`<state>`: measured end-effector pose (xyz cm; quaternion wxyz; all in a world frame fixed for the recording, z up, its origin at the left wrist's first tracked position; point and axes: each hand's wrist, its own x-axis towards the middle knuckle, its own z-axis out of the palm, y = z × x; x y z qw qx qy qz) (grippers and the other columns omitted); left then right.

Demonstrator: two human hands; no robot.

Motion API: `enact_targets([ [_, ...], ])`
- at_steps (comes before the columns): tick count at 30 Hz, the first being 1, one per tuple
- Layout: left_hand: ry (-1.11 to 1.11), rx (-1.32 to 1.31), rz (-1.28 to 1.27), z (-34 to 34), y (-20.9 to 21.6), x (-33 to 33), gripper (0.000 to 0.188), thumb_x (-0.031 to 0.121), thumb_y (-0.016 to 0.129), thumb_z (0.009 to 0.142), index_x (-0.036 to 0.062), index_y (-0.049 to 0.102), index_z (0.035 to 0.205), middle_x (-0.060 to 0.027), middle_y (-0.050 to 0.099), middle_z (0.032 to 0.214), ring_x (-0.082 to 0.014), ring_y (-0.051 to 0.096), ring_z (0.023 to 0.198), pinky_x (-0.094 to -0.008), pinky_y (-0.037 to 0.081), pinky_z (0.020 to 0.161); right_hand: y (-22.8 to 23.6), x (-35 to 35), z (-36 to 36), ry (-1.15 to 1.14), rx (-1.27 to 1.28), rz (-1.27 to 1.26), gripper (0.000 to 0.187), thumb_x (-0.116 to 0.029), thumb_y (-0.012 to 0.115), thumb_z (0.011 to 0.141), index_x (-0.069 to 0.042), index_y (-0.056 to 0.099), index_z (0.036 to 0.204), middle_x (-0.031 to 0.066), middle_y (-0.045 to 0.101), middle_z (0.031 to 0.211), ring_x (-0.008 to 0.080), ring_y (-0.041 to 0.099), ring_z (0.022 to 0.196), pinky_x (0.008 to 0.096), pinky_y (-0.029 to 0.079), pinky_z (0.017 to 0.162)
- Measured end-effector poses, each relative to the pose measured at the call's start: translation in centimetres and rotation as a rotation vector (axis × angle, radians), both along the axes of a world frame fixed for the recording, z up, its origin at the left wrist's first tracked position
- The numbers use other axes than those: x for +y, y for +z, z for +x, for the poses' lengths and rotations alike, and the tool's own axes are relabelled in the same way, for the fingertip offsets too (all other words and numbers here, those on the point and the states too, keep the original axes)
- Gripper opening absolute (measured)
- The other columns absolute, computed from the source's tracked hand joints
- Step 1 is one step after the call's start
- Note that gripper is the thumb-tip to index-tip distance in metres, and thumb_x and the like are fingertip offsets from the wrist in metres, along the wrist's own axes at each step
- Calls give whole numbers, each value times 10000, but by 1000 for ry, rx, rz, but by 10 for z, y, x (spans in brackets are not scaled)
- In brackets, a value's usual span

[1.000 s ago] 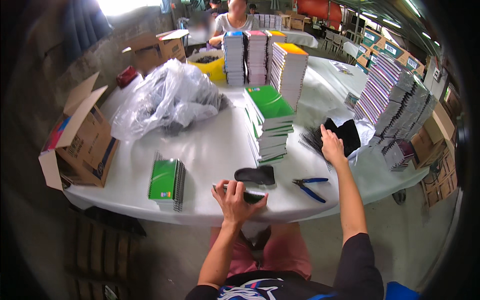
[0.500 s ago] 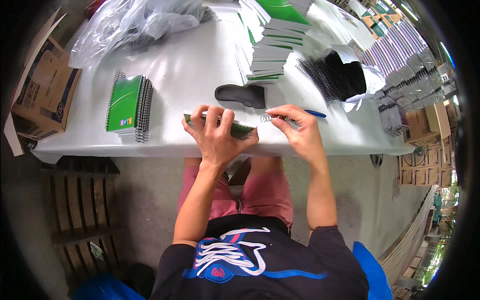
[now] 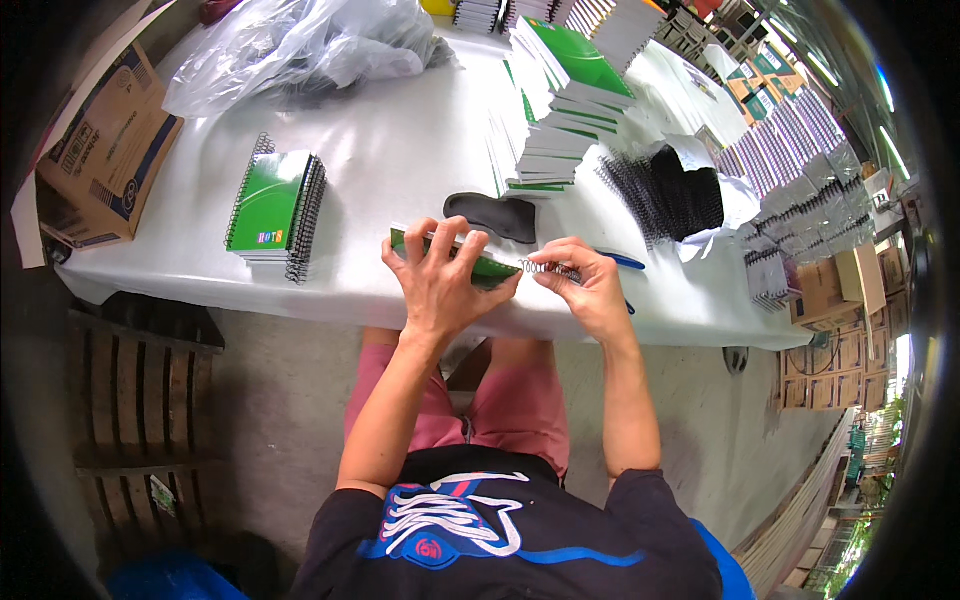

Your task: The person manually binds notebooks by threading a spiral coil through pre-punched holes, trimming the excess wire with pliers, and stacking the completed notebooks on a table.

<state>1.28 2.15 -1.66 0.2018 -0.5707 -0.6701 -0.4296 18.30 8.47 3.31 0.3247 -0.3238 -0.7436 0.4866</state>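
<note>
My left hand (image 3: 440, 275) grips a small green-covered notebook (image 3: 495, 268) over the table's near edge, fingers over its top and thumb at its right end. Between the thumb and fingers of my right hand (image 3: 598, 295) is a dark metal spiral coil (image 3: 533, 267). The coil's free tip is at the notebook's right corner; whether it is threaded into a hole is too small to tell. A blue-handled tool (image 3: 626, 262) lies partly hidden behind my right hand. Just beyond the notebook rests a black sole-shaped piece (image 3: 492, 217).
Spiral-bound green notebooks (image 3: 270, 205) are stacked at left. A tall stack of unbound green books (image 3: 550, 150) stands at the back. Black coils (image 3: 685, 195) lie on paper at right, near wrapped notebooks (image 3: 800, 150). Clear plastic (image 3: 310, 50) and a cardboard box (image 3: 105, 150) are at far left.
My right hand has brought the coil left, so its tip has closed the gap to the notebook's corner. My left hand keeps its grip. The whole view has shifted slightly.
</note>
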Motion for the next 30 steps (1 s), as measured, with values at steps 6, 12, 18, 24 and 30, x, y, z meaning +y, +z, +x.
enact_targets([
  [6, -26, -14, -73, -5, 0, 1, 528, 571, 763, 526, 172, 567, 810, 23, 501, 908, -208, 438, 986, -501, 263, 828, 12, 5, 3, 141, -180, -144, 224, -216, 519, 944, -61, 638, 1053, 18, 545, 627, 69, 473, 572, 223, 413, 570],
  [12, -81, 26, -75, -13, 3, -4, 507, 551, 744, 566, 130, 559, 780, -3, 503, 858, -230, 460, 950, -438, 286, 811, 18, -2, -9, 151, -195, 317, 211, -183, 566, 901, -32, 625, 1035, 66, 617, 832, 124, 541, 616, 269, 438, 600],
  [18, -93, -9, -101, -16, 8, -10, 535, 566, 752, 529, 118, 543, 733, -8, 496, 816, -231, 458, 911, -420, 299, 795, 17, 25, -20, 234, -284, 74, 226, -146, 519, 914, -55, 632, 1087, 89, 631, 953, 158, 581, 797, 279, 469, 699],
  [24, -143, -14, -73, -18, 13, -21, 560, 592, 752, 513, 120, 546, 733, -12, 505, 840, -239, 456, 924, -395, 303, 825, -30, 54, -52, 150, -678, 912, 460, -140, 618, 780, -102, 519, 1228, 95, 535, 1133, 274, 526, 1066, 357, 458, 878],
  [30, -166, -31, -104, -20, 12, -21, 507, 567, 738, 591, 122, 554, 750, -12, 520, 923, -239, 444, 983, -414, 294, 835, -5, 62, -45, 46, -294, 136, 234, -23, 569, 769, -54, 619, 995, 84, 636, 942, 216, 619, 866, 351, 497, 796],
])
